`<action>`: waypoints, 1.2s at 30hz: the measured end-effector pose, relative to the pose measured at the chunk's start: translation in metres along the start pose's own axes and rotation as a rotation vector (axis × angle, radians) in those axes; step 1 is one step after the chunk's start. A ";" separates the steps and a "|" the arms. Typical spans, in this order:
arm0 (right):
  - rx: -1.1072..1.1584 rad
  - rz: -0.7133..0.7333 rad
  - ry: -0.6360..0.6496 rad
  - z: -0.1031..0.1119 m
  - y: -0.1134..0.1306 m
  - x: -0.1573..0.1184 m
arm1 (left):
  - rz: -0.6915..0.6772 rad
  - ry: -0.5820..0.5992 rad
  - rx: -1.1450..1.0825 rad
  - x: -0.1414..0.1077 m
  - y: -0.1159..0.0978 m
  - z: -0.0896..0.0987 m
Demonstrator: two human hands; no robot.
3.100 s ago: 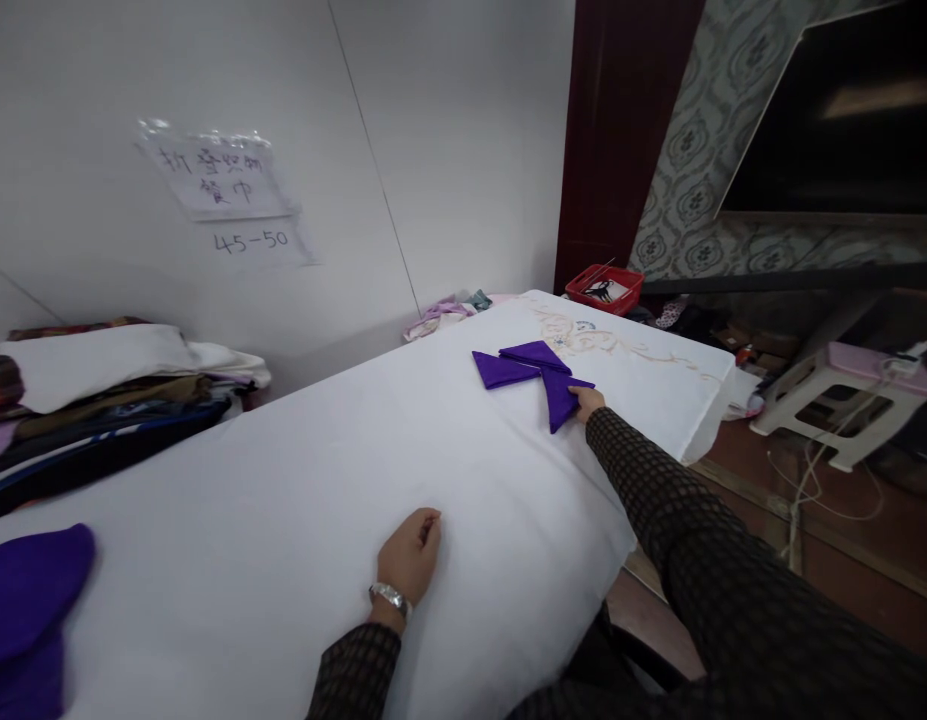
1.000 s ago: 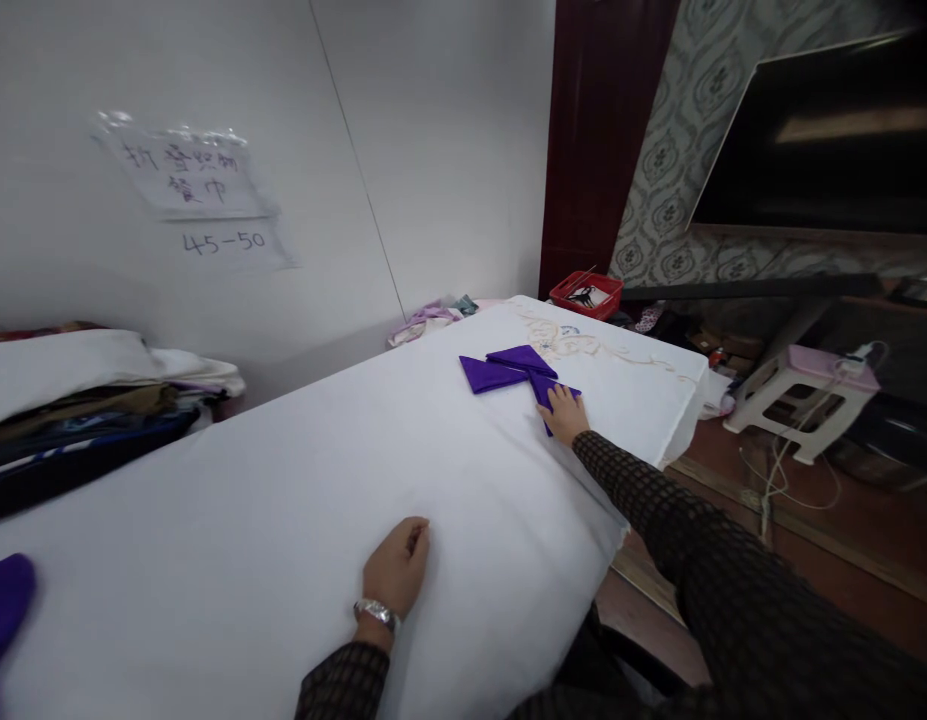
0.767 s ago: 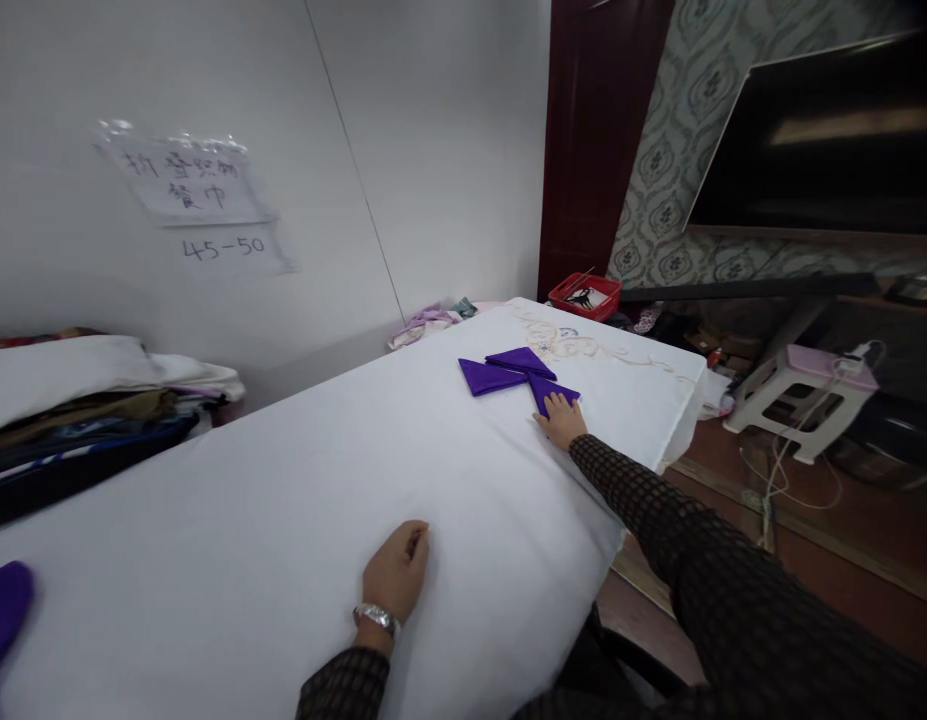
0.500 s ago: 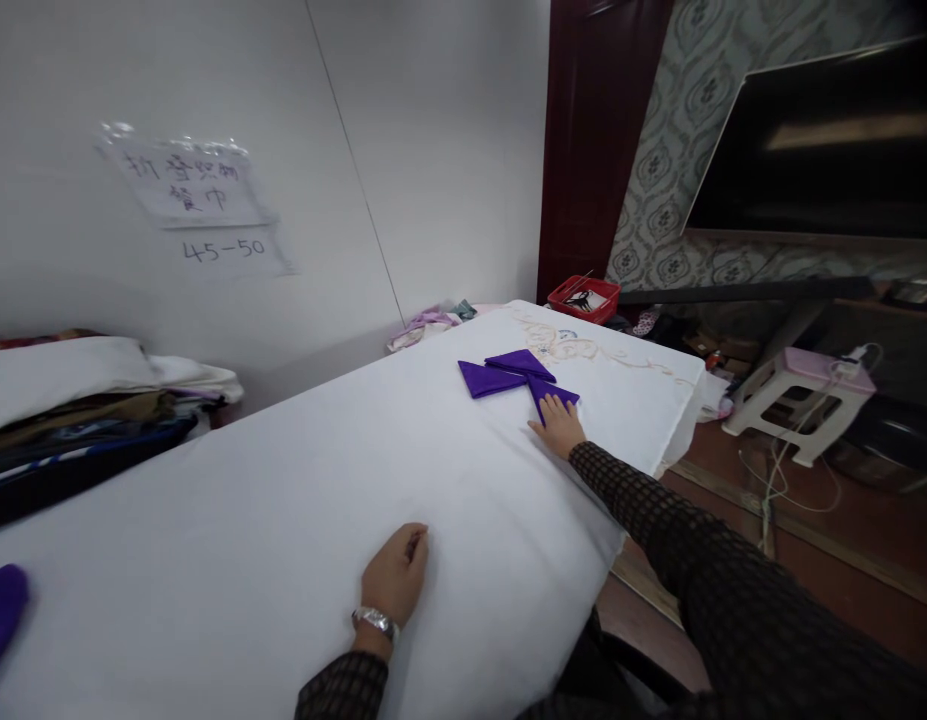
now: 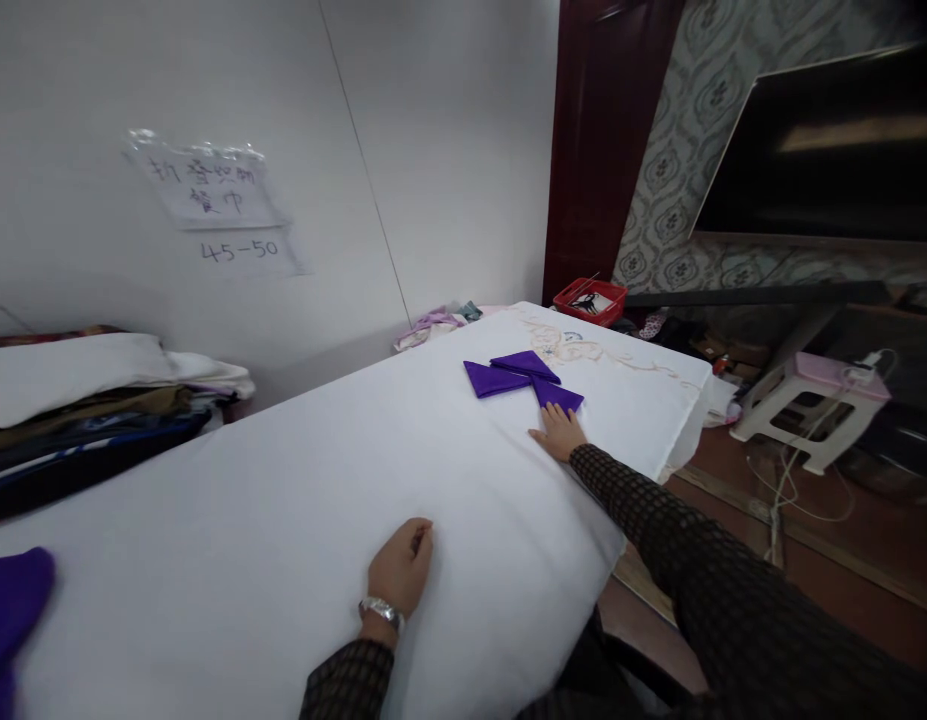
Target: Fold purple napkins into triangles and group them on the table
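Three folded purple cloth triangles lie close together toward the far right of the white-covered table point(image 5: 283, 520): a left one point(image 5: 497, 381), a back one point(image 5: 529, 364) and a front one point(image 5: 559, 394). My right hand point(image 5: 560, 432) has its fingers spread, with the fingertips at the near edge of the front triangle. My left hand point(image 5: 403, 565), with a silver watch at the wrist, rests curled on the bare cloth nearer me, nothing visible in it. More purple cloth point(image 5: 13, 610) shows at the left edge.
A stack of folded textiles point(image 5: 95, 430) sits at the left by the wall. Behind the table's far end are crumpled fabric point(image 5: 433, 325) and a red basket point(image 5: 592, 302). A pink-topped stool point(image 5: 838, 378) with cables stands at the right.
The view has turned slightly left, showing more of the purple cloth at the left. My right hand has drawn back slightly from the front triangle. My left hand stays curled on the table.
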State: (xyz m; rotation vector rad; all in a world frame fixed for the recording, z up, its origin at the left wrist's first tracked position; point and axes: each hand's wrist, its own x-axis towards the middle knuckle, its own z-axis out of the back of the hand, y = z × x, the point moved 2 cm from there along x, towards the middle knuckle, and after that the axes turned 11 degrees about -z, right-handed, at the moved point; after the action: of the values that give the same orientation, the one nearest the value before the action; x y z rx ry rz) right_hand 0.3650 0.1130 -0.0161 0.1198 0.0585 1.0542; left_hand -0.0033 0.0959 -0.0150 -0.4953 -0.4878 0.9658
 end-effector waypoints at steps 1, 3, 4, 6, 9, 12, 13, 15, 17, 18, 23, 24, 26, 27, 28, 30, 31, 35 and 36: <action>-0.008 -0.003 0.003 0.000 0.000 0.000 | 0.000 -0.001 0.002 0.000 0.000 0.000; -0.022 -0.006 0.010 0.002 0.000 0.000 | 0.000 -0.004 0.001 0.001 0.001 -0.001; -0.028 -0.005 0.016 0.002 0.001 0.000 | 0.001 -0.007 -0.001 0.001 0.000 -0.001; -0.037 -0.008 0.020 0.004 0.001 -0.001 | 0.003 -0.014 -0.012 0.001 0.000 -0.002; -0.044 -0.012 -0.015 0.008 0.003 -0.004 | 0.002 -0.024 -0.026 0.002 -0.003 -0.001; -0.047 0.014 -0.056 0.010 0.006 -0.011 | 0.010 -0.015 -0.024 0.002 -0.006 0.001; -0.047 0.020 -0.057 0.010 0.007 -0.014 | 0.010 -0.013 -0.024 0.002 -0.007 0.002; -0.046 0.026 -0.058 0.010 0.009 -0.022 | 0.002 -0.013 -0.029 0.002 -0.008 0.002; -0.046 0.036 -0.064 0.011 0.010 -0.029 | -0.010 -0.024 -0.030 0.002 -0.007 0.002; -0.048 0.042 -0.064 0.011 0.011 -0.032 | -0.013 -0.031 -0.032 0.003 -0.007 0.001; -0.048 0.041 -0.028 0.012 0.012 -0.041 | 0.015 -0.098 -0.200 0.004 -0.006 0.002; -0.042 0.043 -0.028 0.013 0.013 -0.043 | 0.032 -0.121 -0.295 0.002 -0.007 0.003; -0.025 0.062 -0.033 0.016 0.016 -0.046 | 0.067 -0.174 -0.490 -0.004 -0.008 0.009; -0.016 0.078 -0.036 0.018 0.018 -0.049 | 0.081 -0.199 -0.563 -0.008 -0.008 0.013; -0.006 0.097 -0.039 0.021 0.022 -0.052 | 0.091 -0.219 -0.606 -0.013 -0.007 0.017; 0.019 0.143 -0.038 0.025 0.032 -0.059 | 0.099 -0.239 -0.618 -0.026 -0.004 0.027; 0.033 0.171 -0.033 0.027 0.039 -0.064 | 0.104 -0.248 -0.608 -0.032 -0.001 0.032; 0.111 0.307 0.046 0.028 0.076 -0.089 | 0.166 -0.289 -0.579 -0.058 0.015 0.051; 0.137 0.353 0.077 0.027 0.087 -0.097 | 0.196 -0.305 -0.575 -0.063 0.021 0.057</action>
State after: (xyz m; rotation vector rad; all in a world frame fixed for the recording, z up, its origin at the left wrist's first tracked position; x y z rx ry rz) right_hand 0.2450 0.0689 0.0210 0.2197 0.1847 1.4071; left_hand -0.0808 0.0613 0.0067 -0.9309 -1.0188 1.0930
